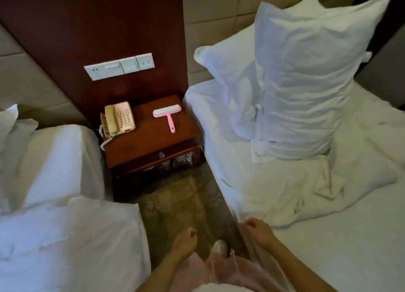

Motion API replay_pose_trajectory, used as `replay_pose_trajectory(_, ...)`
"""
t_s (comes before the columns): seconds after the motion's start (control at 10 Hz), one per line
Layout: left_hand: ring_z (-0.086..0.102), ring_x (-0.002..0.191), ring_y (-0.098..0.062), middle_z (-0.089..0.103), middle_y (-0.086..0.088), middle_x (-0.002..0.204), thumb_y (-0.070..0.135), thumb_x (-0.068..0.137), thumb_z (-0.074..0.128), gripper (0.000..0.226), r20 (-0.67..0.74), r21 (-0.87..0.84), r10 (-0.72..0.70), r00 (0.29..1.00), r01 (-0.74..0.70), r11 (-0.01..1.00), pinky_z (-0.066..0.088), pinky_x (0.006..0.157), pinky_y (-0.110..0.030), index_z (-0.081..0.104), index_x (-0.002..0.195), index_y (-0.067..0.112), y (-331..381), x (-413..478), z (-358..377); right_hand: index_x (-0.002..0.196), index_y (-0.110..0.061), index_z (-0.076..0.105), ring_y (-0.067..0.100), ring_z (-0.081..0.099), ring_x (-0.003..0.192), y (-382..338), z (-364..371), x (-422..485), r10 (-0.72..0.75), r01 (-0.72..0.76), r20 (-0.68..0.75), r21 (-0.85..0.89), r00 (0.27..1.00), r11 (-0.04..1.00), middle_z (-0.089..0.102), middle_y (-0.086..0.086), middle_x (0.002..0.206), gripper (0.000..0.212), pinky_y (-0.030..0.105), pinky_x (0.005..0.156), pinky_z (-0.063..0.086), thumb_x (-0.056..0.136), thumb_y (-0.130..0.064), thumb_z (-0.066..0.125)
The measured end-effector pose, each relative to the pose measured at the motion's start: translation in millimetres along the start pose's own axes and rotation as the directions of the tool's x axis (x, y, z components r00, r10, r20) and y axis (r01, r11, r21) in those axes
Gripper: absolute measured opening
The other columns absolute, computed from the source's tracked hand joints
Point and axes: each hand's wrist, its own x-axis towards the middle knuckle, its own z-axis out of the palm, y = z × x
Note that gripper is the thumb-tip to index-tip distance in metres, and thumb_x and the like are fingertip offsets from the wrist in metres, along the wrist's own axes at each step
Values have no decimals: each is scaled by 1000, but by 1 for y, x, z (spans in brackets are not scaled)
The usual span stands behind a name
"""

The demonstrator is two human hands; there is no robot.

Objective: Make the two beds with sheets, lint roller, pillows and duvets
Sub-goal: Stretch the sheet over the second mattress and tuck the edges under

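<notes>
One lint roller (167, 112) lies well beyond left grip (185, 240) and right grip (259, 229).

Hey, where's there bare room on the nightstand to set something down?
The front half of the nightstand top is bare wood, right across its width. A narrower bare strip runs between the phone and the lint roller. The back half is crowded by those two.

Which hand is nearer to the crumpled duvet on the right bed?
The right. The right hand is at the edge of the right bed, just short of the duvet. The left hand hangs over the floor, farther left of it.
</notes>
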Motion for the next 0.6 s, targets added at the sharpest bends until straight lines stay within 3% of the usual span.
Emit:
replay_pose_trajectory(0.1,55,101,-14,60,-1,116,20,96,44,24,31,-9,49,998,-49,999,38,82,-17,61,113,18,50,28,-15,108,-8,66,22,58,107,16,-30,18,96,-96,-37,21,995,995,65,9,115,24,24,84,41,95,-17,48)
replay_pose_trajectory(0.2,56,107,-17,59,-2,123,32,93,43,30,141,92,53,989,-66,994,45,92,-25,60,115,20,61,51,-3,105,-10,65,19,58,101,26,-38,19,164,-158,-51,108,985,982,65,8,114,21,22,77,39,95,-19,48)
replay_pose_trajectory(0.3,59,109,-19,64,-5,116,20,93,49,28,250,140,39,967,-76,987,46,92,-24,63,116,12,90,75,-11,99,-18,61,19,57,104,41,-21,24,275,-299,159,154,948,942,58,5,105,13,20,69,38,96,-23,49)
replay_pose_trajectory(0.4,59,110,-20,64,-3,116,15,93,50,26,292,79,81,953,-109,991,45,91,-23,64,114,11,117,119,-26,97,-25,53,11,57,86,32,-34,34,384,-424,416,7,825,905,50,-3,88,5,13,57,38,93,-28,53)
replay_pose_trajectory(0.5,59,110,-22,64,-6,118,12,93,49,25,342,136,38,939,-89,987,47,91,-25,64,113,9,147,167,-46,122,-13,52,10,52,77,30,-52,76,374,-420,288,118,882,900,51,-6,89,28,20,63,43,97,-23,44)
replay_pose_trajectory(0.6,55,114,-25,58,-10,125,11,96,44,25,399,221,75,914,-175,959,45,94,-29,61,115,7,188,229,-66,113,-8,56,13,50,90,7,-90,116,437,-421,47,374,898,826,58,4,110,23,26,84,47,98,-17,42)
